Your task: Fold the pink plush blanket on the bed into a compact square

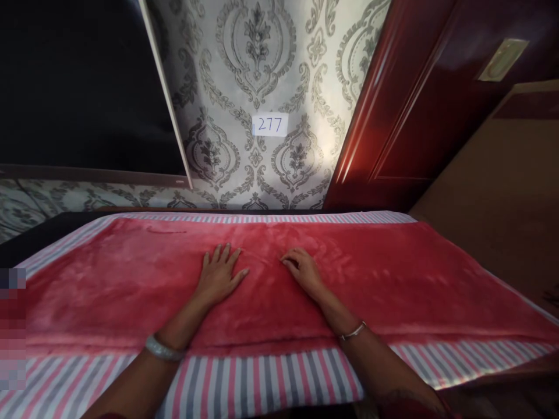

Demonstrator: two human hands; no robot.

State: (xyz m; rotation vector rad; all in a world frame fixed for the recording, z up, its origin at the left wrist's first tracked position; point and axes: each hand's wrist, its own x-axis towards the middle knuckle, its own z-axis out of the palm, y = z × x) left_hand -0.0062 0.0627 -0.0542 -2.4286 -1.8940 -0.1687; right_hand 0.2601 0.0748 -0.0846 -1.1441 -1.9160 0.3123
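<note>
— Red plush is what we have under both palms: a red fleece blanket [279, 291] spread flat across the striped sheet [262, 384], whose pink, grey and white bands show along the near edge and in a thin strip at the far edge.

— And our hands?

— Our left hand [218, 276] lies flat on the blanket, fingers spread wide and gripping nothing. Our right hand [303, 270] rests just beside it, apart from it, fingers curled loosely down onto the fleece — not pinching any fold that we can see.

— Anything on the wrists?

— We see a pale bangle [163, 348] on the left wrist and a thin metal bracelet [353, 331] on the right.

— What lies past the blanket?

— Patterned grey wallpaper [262, 70] with a small white label [270, 124] reading 277, a dark screen [82, 87] at the left, and a reddish wooden door [428, 105] at the right.
</note>
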